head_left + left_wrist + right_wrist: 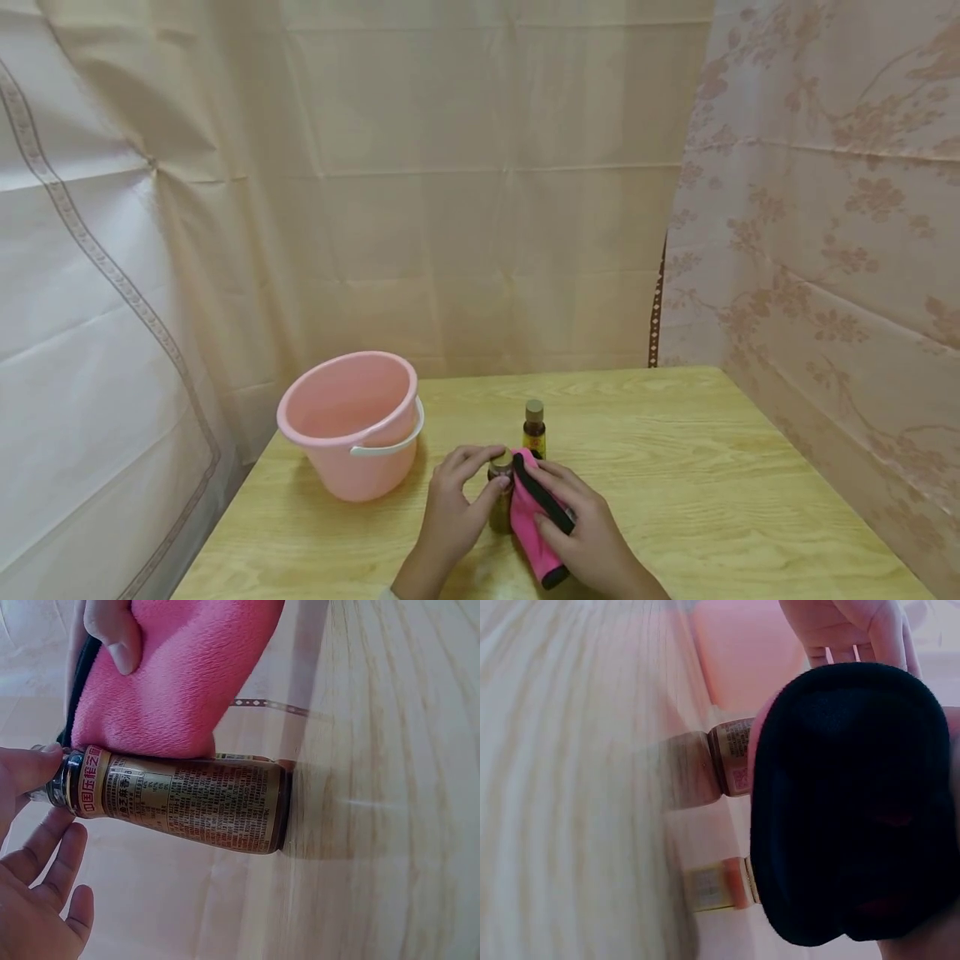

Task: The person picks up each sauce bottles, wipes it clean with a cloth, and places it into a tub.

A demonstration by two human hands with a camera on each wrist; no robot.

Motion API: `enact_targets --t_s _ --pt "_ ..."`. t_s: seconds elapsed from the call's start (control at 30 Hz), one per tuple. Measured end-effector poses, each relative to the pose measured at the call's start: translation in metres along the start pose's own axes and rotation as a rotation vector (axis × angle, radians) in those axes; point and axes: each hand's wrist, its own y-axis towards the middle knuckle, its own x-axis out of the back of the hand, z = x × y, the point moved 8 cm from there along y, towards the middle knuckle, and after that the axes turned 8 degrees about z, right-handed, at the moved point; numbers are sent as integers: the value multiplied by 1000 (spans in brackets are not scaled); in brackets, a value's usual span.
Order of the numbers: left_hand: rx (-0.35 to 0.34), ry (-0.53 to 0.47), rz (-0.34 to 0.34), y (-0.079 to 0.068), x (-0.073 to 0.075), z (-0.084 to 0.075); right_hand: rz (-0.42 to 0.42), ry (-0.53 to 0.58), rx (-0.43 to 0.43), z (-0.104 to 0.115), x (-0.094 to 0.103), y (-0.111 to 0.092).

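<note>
A brown glass bottle of sesame oil (pixel 500 510) with a gold cap stands on the table; its printed label (pixel 210 801) faces the left wrist view. My left hand (pixel 456 504) pinches it at the neck and cap between thumb and fingers. My right hand (pixel 588 523) grips a pink plush cloth (pixel 529 521) with black edging, held against the bottle's right side. In the right wrist view the cloth's black side (pixel 847 802) hides most of the bottle. Just behind stands a second dark bottle (pixel 534 432) with a gold cap and yellow label, partly covered by the cloth.
To the left on the wooden table (pixel 705 467) stands a pink bucket (pixel 360 475) with a white handle (pixel 390 448). Beige curtains (pixel 487 208) hang behind the table, and a flowered curtain (pixel 847 250) hangs along the right.
</note>
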Motion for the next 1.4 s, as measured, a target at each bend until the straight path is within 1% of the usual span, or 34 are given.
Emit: enact_targets --t_s 0.1,0.2,0.3,0.43,0.57,0.67,0.87,1.07,1.23,1.4 --pt "-5 4 -1 -1 0 0 10 11 -11 -2 -1 0" --pt "-9 5 -2 -1 0 0 23 11 -48 -5 -2 0" --pt "-15 10 -7 0 0 -1 67 7 -103 -9 -5 0" --pt "11 7 4 0 1 0 134 -19 -142 -13 -10 -1" --pt "48 3 23 -1 0 2 154 -33 -141 -15 -14 -2" --pt "53 0 29 -2 0 2 169 -31 -138 -17 -15 -1" --pt "51 -10 24 -1 0 3 198 -39 -139 -17 -16 -1" --pt "34 -8 0 -1 -1 1 197 -65 -144 -18 -15 -1" --pt "27 -15 -17 -1 0 1 204 -53 -139 -16 -16 0" --pt "9 -30 -16 0 0 0 194 -50 -142 -15 -15 0"
